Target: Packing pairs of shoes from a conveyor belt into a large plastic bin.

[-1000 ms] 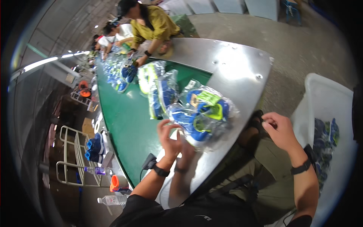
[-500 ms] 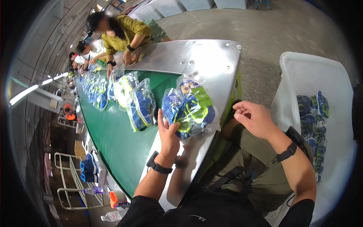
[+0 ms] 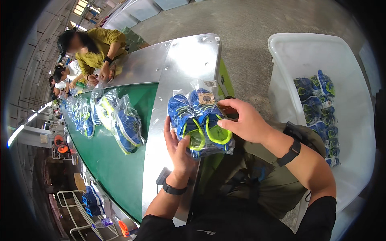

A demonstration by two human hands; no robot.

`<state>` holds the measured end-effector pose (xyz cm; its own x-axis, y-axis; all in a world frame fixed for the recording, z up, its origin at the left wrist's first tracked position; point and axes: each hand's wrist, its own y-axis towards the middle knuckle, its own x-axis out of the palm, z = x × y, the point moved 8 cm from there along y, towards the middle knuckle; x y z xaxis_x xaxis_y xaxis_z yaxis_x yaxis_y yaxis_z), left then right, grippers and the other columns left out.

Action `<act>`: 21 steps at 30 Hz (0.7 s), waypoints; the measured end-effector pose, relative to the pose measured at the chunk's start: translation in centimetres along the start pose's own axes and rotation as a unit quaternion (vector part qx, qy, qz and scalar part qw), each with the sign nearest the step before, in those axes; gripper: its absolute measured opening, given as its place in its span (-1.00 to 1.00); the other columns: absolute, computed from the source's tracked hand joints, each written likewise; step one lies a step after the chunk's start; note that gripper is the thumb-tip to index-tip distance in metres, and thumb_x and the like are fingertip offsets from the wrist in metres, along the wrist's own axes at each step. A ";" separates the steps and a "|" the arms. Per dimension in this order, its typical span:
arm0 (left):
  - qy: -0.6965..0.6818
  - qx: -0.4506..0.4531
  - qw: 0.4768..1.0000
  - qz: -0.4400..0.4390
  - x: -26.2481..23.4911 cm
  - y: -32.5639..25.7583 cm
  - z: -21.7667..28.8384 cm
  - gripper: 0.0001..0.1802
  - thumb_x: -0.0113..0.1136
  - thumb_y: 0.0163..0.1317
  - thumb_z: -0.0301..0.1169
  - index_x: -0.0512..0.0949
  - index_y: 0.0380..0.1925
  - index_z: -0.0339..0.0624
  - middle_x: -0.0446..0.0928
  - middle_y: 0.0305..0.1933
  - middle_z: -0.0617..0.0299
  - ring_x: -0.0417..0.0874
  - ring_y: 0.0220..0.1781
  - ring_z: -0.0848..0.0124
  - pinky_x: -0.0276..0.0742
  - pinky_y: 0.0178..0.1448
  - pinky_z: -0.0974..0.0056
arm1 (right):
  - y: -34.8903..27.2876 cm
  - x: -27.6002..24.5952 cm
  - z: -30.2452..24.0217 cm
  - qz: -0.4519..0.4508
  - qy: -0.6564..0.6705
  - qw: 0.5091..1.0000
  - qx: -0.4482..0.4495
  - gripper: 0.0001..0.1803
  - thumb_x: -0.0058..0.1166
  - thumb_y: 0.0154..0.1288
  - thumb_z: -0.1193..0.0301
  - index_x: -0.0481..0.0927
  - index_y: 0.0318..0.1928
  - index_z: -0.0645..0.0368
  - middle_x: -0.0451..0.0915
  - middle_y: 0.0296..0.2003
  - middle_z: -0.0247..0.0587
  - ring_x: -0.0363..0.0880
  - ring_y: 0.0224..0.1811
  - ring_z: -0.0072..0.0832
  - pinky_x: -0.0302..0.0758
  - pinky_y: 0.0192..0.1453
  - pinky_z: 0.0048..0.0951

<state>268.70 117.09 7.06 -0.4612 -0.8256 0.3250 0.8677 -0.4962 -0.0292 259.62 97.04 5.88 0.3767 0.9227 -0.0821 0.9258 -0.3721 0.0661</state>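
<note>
A pair of blue and lime-green shoes (image 3: 199, 120) in a clear plastic bag is held between my two hands, above the metal end of the table. Its soles face away and the lime-rimmed openings show. My left hand (image 3: 177, 152) is around the bag's left lower side, thumb on the near shoe. My right hand (image 3: 245, 120) grips the right side, with its thumb by the right shoe's opening. A brown tag or sticker shows on the far end of the right shoe.
More bagged shoes (image 3: 128, 124) lie along the green belt (image 3: 116, 176) to the left. A large white bin (image 3: 281, 72) at my right holds several bagged pairs (image 3: 317, 108). A person in a mustard top (image 3: 100, 46) works across the metal tabletop (image 3: 152, 60). Blue shoes (image 3: 91, 201) sit by a rack.
My right hand has come over from the side and taken hold of the bagged shoes. The pair now sits straighter, and the green patch on the bag no longer shows. The whole view has shifted.
</note>
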 end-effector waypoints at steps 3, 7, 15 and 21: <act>-0.006 0.006 1.000 -0.004 -0.7 0.8 0.1 -0.01 0.19 0.19 -0.46 -0.07 0.60 -0.21 0.27 0.47 -0.08 0.41 0.44 0.16 0.30 0.53 0.10 | 0.4 0.1 -0.4 -0.043 0.058 0.997 0.036 -0.44 0.24 0.23 0.49 0.52 0.26 0.40 0.65 0.06 -0.06 0.63 0.12 -0.37 0.53 0.27 -0.34; 0.051 0.032 0.998 -0.031 -1.0 1.0 0.2 0.02 0.27 0.23 -0.38 -0.08 0.60 -0.21 0.24 0.49 -0.10 0.39 0.45 0.17 0.29 0.53 0.10 | 0.8 0.4 -0.2 -0.061 0.121 0.989 0.052 -0.47 0.06 0.22 0.63 0.52 0.25 0.45 0.68 0.06 -0.13 0.64 0.11 -0.48 0.52 0.27 -0.42; 0.000 0.007 0.998 -0.063 -1.1 1.3 0.6 0.08 0.33 0.23 -0.40 -0.15 0.61 -0.20 0.24 0.49 -0.10 0.40 0.46 0.17 0.27 0.54 0.10 | 1.1 -0.1 -1.2 -0.046 0.145 0.985 0.083 -0.42 -0.09 0.20 0.73 0.47 0.29 0.50 0.66 0.14 -0.07 0.63 0.15 -0.47 0.50 0.30 -0.45; -0.026 -0.012 0.999 -0.045 -2.0 1.4 0.6 0.05 0.27 0.28 -0.45 -0.18 0.62 -0.16 0.26 0.48 -0.10 0.42 0.44 0.18 0.33 0.52 0.08 | 1.4 0.5 -2.5 -0.061 0.157 0.983 0.072 -0.42 -0.06 0.25 0.71 0.43 0.33 0.47 0.60 0.22 -0.01 0.58 0.25 -0.45 0.47 0.37 -0.42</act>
<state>270.97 118.25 6.94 -0.5257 -0.7632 0.3757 0.8184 -0.5742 -0.0213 261.06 97.19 8.41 0.2565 0.9383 0.2321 0.9665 -0.2471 -0.0691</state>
